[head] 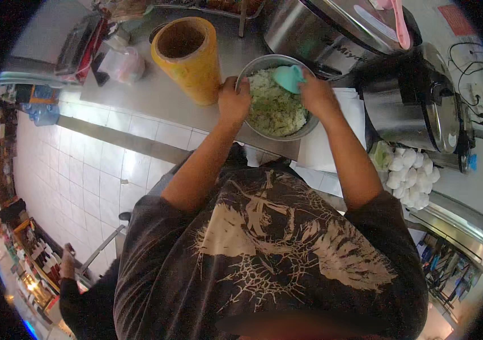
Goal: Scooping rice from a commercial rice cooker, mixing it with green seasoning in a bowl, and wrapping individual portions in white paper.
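Observation:
A round metal bowl (281, 137) holds white rice (297, 123) with green bits over its middle. On the bowl's left rim, my left hand (233, 101) grips the edge with the thumb inside. My right hand (318, 97) is at the upper right of the bowl, closed around a turquoise plastic scoop (287, 78) that rests against the rice. Just left of my left hand stands a large yellow roll (194, 72) with a hollow cardboard core. White paper sheets (330, 131) lie under my right forearm.
Two metal rice cookers (407, 106) stand at the right, the upper one with a pink ladle (400, 25) on top. Several white wrapped bundles (413, 174) sit below. A plastic bag (124, 66) is on the steel counter (139, 93). At lower left a person's arm (68, 267) shows.

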The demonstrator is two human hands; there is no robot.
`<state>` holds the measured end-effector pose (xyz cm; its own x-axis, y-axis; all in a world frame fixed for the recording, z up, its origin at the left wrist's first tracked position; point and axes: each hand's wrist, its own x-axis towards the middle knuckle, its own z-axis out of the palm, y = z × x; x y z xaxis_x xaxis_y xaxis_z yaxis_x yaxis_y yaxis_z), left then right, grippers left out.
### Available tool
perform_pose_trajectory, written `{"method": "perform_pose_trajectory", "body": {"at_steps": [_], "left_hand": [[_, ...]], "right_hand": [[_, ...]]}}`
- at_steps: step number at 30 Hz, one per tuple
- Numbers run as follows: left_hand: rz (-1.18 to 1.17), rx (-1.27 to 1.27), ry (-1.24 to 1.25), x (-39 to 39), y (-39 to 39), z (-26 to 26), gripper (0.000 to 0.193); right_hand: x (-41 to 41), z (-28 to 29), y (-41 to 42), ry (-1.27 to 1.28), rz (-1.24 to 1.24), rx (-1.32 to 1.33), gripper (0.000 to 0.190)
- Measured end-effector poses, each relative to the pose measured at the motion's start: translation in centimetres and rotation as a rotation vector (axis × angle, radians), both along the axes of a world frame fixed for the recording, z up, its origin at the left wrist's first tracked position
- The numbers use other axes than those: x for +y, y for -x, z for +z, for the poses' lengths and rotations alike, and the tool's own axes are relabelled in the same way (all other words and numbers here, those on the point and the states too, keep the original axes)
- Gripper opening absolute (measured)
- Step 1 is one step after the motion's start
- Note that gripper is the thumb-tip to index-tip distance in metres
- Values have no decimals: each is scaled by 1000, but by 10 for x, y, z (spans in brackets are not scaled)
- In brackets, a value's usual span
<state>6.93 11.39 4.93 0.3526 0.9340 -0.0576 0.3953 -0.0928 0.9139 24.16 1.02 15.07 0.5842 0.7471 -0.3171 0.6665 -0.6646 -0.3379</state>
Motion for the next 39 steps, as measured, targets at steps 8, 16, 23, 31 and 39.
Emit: {"method": "perform_pose_trajectory", "body": {"at_steps": [8,16,23,31,39], "left_hand": [[127,-104,27,-12,-13,-2,22],[-20,27,-193,-12,-19,12,19],[194,130,-204,-23,-2,5,17],[78,72,-78,-13,-15,6,19],[146,-138,-89,-28,-5,22,18]], "right_hand": [[-12,-12,30,56,321,52,53],[-15,1,42,293,373,56,60],[-3,-11,15,62,156,120,63],[16,-90,19,-141,7,32,54],[2,34,19,71,113,436,52]]}}
